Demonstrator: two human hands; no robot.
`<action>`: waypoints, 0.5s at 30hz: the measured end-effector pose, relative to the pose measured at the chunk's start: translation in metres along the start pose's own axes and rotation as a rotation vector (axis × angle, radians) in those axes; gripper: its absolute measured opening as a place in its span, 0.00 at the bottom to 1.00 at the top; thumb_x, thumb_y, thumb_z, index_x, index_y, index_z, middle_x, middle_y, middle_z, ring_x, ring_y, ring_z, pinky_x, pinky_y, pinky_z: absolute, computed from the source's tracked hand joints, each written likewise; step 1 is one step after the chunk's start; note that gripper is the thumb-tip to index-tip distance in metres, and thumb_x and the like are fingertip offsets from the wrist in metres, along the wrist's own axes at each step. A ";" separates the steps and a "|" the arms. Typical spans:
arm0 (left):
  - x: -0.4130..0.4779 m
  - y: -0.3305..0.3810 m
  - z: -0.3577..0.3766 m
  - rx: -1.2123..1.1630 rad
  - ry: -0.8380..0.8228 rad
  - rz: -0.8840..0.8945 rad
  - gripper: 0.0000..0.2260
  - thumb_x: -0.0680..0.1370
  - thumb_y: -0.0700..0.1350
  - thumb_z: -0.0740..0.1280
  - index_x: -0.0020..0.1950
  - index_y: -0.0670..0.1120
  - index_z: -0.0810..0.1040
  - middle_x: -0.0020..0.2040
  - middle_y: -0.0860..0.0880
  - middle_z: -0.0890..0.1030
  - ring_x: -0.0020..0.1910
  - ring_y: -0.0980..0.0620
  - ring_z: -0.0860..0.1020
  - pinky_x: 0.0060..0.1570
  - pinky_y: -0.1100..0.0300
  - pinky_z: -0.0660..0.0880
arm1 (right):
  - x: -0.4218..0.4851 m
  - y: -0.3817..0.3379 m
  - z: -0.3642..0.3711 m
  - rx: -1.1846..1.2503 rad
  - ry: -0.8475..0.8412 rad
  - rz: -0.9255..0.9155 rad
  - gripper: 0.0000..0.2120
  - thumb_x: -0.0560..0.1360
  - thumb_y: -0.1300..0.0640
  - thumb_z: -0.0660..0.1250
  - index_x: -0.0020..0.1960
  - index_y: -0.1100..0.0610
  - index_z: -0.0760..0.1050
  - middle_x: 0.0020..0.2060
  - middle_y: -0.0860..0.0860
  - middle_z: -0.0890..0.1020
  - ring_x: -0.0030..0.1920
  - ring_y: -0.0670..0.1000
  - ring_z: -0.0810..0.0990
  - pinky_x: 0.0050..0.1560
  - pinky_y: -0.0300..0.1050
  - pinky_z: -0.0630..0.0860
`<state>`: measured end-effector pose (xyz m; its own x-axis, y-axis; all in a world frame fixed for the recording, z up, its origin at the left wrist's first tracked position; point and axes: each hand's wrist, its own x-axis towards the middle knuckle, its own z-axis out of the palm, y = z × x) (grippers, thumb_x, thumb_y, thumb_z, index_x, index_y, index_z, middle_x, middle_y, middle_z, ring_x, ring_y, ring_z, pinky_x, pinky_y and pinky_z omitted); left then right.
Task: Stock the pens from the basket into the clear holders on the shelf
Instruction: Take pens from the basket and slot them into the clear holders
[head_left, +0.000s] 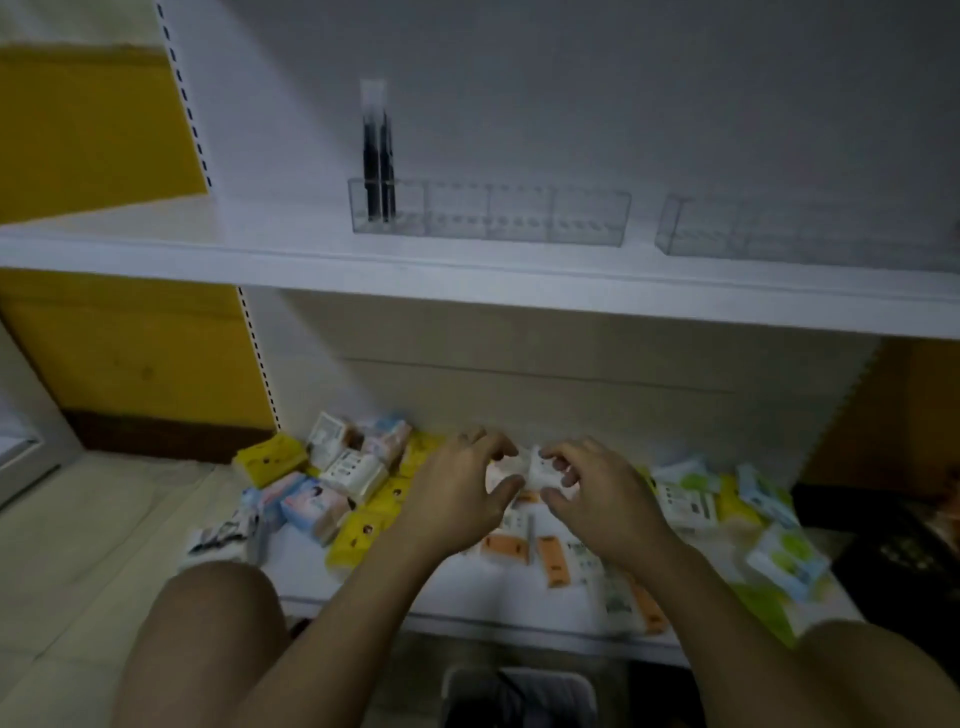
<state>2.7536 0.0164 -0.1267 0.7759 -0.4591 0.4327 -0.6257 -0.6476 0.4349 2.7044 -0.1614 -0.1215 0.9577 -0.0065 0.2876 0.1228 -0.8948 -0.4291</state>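
Small white packet (527, 470) pinched by left hand (457, 496) and right hand (602, 493), slim dark pens (378, 156) stood in clear holder (519, 214)

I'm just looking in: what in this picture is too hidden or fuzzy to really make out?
- Head view: white item pinched by left hand and right hand; fingers and blur hide what it is.
- Basket: cut off by bottom edge, contents unseen.
- Pens in the left holder: blur hides their count.
- Right holder: runs off the right edge.
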 end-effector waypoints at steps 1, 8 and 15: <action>-0.006 -0.003 0.016 -0.021 -0.048 -0.039 0.13 0.77 0.53 0.66 0.59 0.50 0.76 0.55 0.52 0.77 0.55 0.52 0.73 0.52 0.57 0.72 | -0.005 0.009 0.013 0.008 -0.043 0.032 0.16 0.74 0.52 0.69 0.62 0.47 0.74 0.53 0.45 0.75 0.49 0.46 0.76 0.50 0.45 0.75; -0.056 -0.030 0.119 -0.108 -0.397 -0.270 0.16 0.78 0.52 0.66 0.64 0.49 0.74 0.59 0.49 0.76 0.59 0.50 0.73 0.54 0.55 0.73 | -0.043 0.065 0.098 -0.011 -0.396 0.224 0.19 0.76 0.52 0.67 0.66 0.50 0.70 0.61 0.50 0.72 0.57 0.53 0.76 0.54 0.49 0.75; -0.099 -0.053 0.181 -0.220 -0.569 -0.435 0.10 0.75 0.45 0.68 0.54 0.43 0.78 0.53 0.45 0.80 0.52 0.46 0.78 0.51 0.54 0.75 | -0.081 0.107 0.167 0.097 -0.668 0.380 0.03 0.72 0.57 0.68 0.44 0.50 0.74 0.44 0.51 0.77 0.45 0.55 0.77 0.45 0.49 0.75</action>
<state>2.7244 -0.0134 -0.3357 0.8415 -0.4716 -0.2636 -0.2082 -0.7333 0.6473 2.6831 -0.1820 -0.3334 0.8883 -0.0073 -0.4592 -0.2533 -0.8418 -0.4766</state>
